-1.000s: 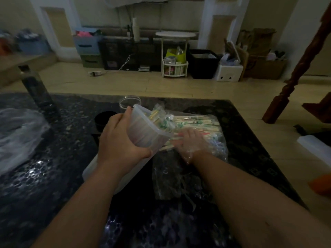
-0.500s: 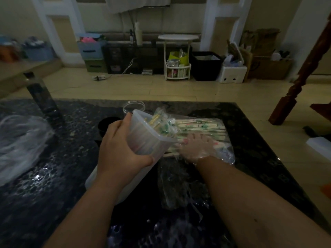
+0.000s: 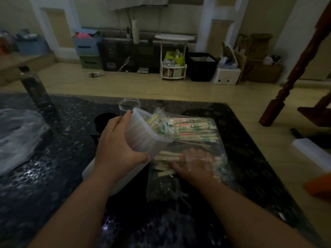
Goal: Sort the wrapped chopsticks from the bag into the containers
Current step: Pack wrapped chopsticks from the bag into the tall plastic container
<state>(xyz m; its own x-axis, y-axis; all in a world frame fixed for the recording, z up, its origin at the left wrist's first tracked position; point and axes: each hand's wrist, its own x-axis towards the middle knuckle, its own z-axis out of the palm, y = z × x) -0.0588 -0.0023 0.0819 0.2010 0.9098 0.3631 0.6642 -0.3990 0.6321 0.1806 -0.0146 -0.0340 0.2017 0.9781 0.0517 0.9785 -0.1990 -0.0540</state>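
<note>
My left hand (image 3: 116,145) grips a tall translucent plastic container (image 3: 143,135), tilted with its mouth toward the bag and several wrapped chopsticks standing in it. A clear plastic bag (image 3: 197,140) lies flat on the dark table, full of wrapped chopsticks (image 3: 193,127). My right hand (image 3: 193,165) is inside the bag, seen through the film, with its fingers curled over a few chopsticks near the bag's front end. A clear round jar (image 3: 128,105) stands behind the container, and a black cup (image 3: 103,120) sits to its left.
The dark speckled table (image 3: 53,158) carries a crumpled clear plastic sheet (image 3: 16,138) at the far left. A white lid or tray (image 3: 89,172) lies under my left wrist. The table's right edge runs beside the bag; a wooden post (image 3: 293,68) stands on the floor beyond.
My right hand has drawn back toward me inside the bag and now closes over a few chopsticks. The container in my left hand has stayed tilted in place.
</note>
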